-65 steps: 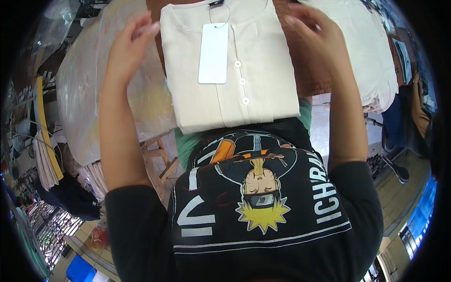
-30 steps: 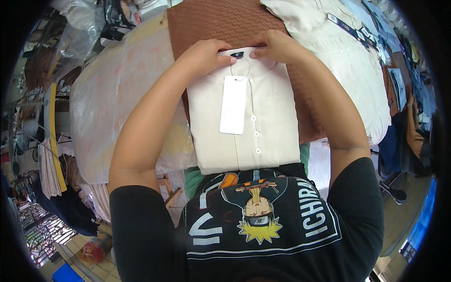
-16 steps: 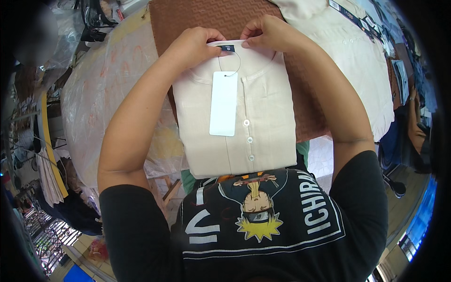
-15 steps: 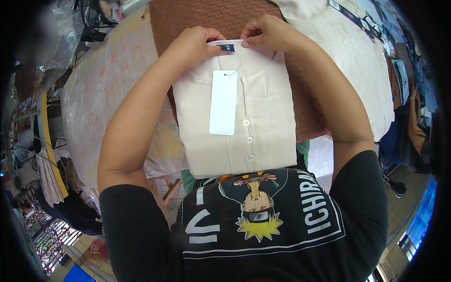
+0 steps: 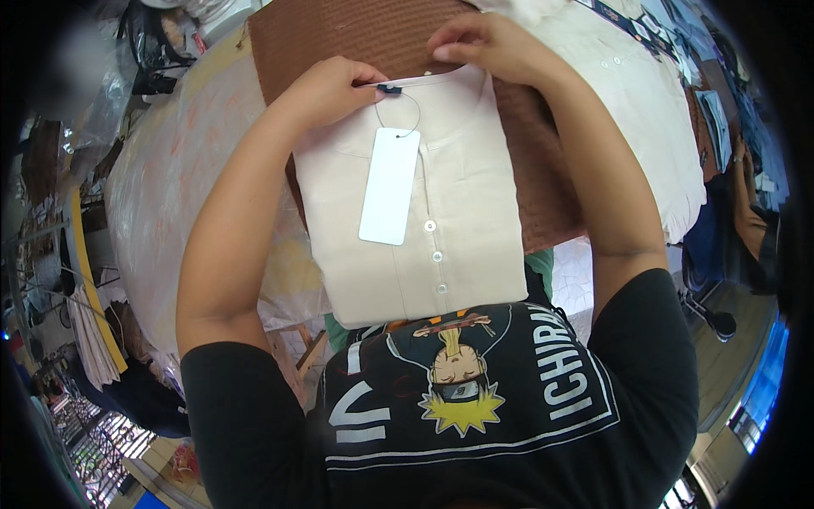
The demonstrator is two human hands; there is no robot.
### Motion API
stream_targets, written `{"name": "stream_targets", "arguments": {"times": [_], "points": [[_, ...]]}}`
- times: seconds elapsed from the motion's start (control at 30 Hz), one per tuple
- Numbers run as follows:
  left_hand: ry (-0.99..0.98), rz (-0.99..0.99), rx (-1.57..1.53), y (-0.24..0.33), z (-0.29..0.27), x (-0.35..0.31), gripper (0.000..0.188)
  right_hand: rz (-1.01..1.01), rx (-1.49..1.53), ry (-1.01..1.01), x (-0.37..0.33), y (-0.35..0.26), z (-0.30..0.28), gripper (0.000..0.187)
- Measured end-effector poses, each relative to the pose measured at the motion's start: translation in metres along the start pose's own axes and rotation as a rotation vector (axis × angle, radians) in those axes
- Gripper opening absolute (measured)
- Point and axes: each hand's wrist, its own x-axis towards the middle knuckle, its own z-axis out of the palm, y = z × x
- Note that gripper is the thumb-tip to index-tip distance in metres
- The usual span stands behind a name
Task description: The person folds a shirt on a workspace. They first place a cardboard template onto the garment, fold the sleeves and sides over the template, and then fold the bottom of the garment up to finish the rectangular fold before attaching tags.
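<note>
A cream shirt [image 5: 475,195], folded into a rectangle, lies before me with its button placket facing up and its lower end against my front. My left hand [image 5: 335,92] pinches the neckline beside a small dark neck label [image 5: 388,89]. From a thin loop at the label hangs a blank white hang tag [image 5: 390,187], lying over the shirt's front. My right hand [image 5: 492,47] is just above the right part of the neckline, over brown cloth. Its thumb and fingers are bent and apart, with nothing visible between them.
Textured brown cloth [image 5: 356,38] lies under the shirt's upper part. A clear plastic-covered surface [image 5: 186,195] spreads to the left. More cream garments [image 5: 627,144] lie at right, with dark tags [image 5: 632,25] above. Blue folded clothes [image 5: 716,127] and another person's arm [image 5: 746,208] are at far right.
My right hand has let go of the neckline and lifted slightly upward. The shirt and its hang tag have shifted a little left, and the left hand has moved left with the collar.
</note>
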Motion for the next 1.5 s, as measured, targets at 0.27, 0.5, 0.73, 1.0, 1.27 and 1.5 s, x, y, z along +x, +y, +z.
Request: {"name": "stream_targets", "arguments": {"times": [0.27,0.5,0.73,1.0,1.27,1.5], "points": [[0.123,-0.024,-0.034,0.035,0.010,0.005,0.047,0.168,0.006,0.065,-0.036,0.033,-0.022,0.023],[0.250,-0.025,-0.003,0.061,0.040,0.024,0.035,0.049,-0.328,-0.028,-0.025,0.022,-0.011,0.019],[0.277,0.005,-0.052,0.058,0.043,0.026,0.025,0.009,0.185,-0.059,-0.020,0.033,-0.019,0.010],[0.297,0.059,-0.115,0.047,0.048,0.031,0.028,0.114,0.284,0.051,-0.012,0.046,0.011,0.012],[0.304,-0.027,-0.066,0.075,0.052,0.032,0.044,0.083,0.069,0.189,-0.016,0.051,0.018,0.013],[0.221,-0.028,-0.100,0.060,0.055,0.049,0.045,0.301,0.034,0.373,-0.061,0.010,0.014,0.022]]}}
